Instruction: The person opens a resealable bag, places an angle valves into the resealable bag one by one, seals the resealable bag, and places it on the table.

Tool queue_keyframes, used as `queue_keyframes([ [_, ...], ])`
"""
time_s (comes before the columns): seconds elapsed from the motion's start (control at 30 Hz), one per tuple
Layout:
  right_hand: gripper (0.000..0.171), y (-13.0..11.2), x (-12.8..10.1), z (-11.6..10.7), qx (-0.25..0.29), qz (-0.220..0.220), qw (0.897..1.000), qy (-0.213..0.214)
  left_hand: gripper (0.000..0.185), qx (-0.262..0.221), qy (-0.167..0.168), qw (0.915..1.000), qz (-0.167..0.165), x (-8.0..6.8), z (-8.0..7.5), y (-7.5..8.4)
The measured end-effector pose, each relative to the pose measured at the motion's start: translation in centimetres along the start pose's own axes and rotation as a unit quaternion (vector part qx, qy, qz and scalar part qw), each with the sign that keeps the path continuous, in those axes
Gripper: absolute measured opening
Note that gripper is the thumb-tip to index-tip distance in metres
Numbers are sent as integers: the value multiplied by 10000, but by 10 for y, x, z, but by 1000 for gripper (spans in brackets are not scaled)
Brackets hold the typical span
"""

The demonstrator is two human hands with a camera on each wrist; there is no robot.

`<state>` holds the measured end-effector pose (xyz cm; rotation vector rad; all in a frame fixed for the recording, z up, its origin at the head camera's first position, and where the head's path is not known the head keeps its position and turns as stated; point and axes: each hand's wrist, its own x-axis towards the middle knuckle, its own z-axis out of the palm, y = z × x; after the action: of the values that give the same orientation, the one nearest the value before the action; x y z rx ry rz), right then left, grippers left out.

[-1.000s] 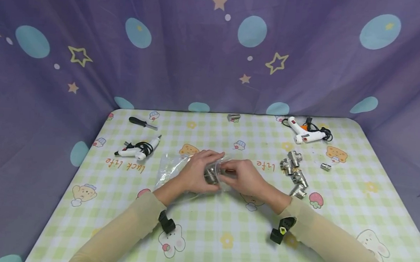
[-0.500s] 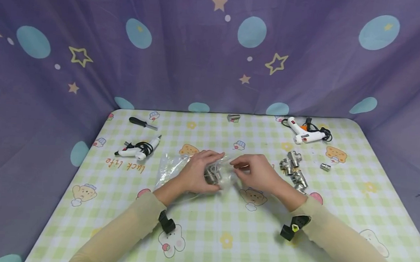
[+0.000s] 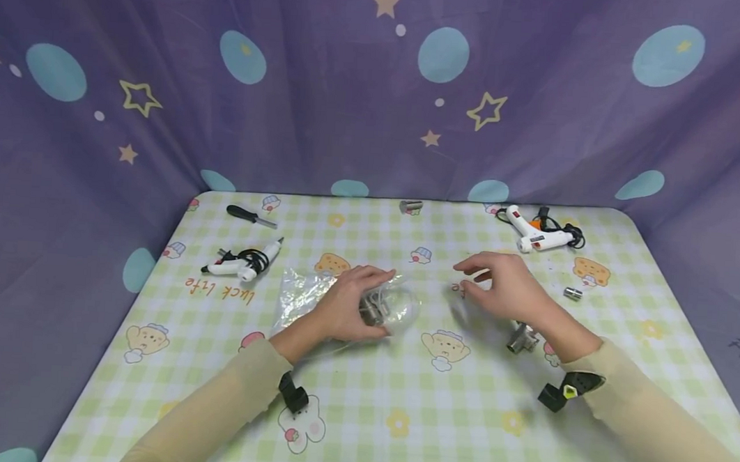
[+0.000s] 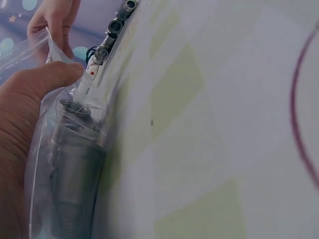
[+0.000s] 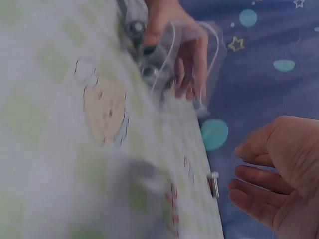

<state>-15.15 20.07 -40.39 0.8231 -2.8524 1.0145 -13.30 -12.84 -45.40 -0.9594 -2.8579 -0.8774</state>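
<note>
My left hand (image 3: 347, 303) grips a clear plastic bag (image 3: 300, 294) lying on the table, thumb and fingers spread around its mouth. Metal pipe fittings (image 4: 72, 184) show through the plastic in the left wrist view. The bag's mouth gapes toward the right, as the right wrist view shows. My right hand (image 3: 508, 287) hovers apart from the bag with its fingers loosely bent and nothing between them. Beneath it, one metal tee fitting (image 3: 521, 339) peeks out; the hand hides the others in the head view. Several fittings in a row (image 4: 114, 26) appear in the left wrist view.
A white glue gun (image 3: 243, 263) and a black-handled screwdriver (image 3: 251, 216) lie at the left. Another glue gun (image 3: 542, 233) with a coiled cord is at the back right. Small metal couplings lie at the right (image 3: 572, 293) and back middle (image 3: 411, 207). A purple curtain (image 3: 327, 96) stands behind.
My right hand has withdrawn from the bag's mouth, leaving a fitting inside, and moved right to over the tee fittings. My left hand has stayed in place around the bag.
</note>
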Motion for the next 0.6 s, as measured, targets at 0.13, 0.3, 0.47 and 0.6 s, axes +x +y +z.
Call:
queue_keyframes([
  [0.13,27,12,-8,-9,-477,-52,9988,21,107,35,-43,10000,-43,0,0,-1],
  [0.3,29,25,-18,-13,-940,-173,9954,32,106,16,-15,10000,-45,0,0,-1],
  [0.47,33,36,-28,-14,-1366,-226,9903,-75,107,-32,-50,10000,-62,0,1,0],
  [0.6,37,43,-34,-16,-1593,-46,9868,-275,107,-27,-36,10000,-70,-1,2,0],
])
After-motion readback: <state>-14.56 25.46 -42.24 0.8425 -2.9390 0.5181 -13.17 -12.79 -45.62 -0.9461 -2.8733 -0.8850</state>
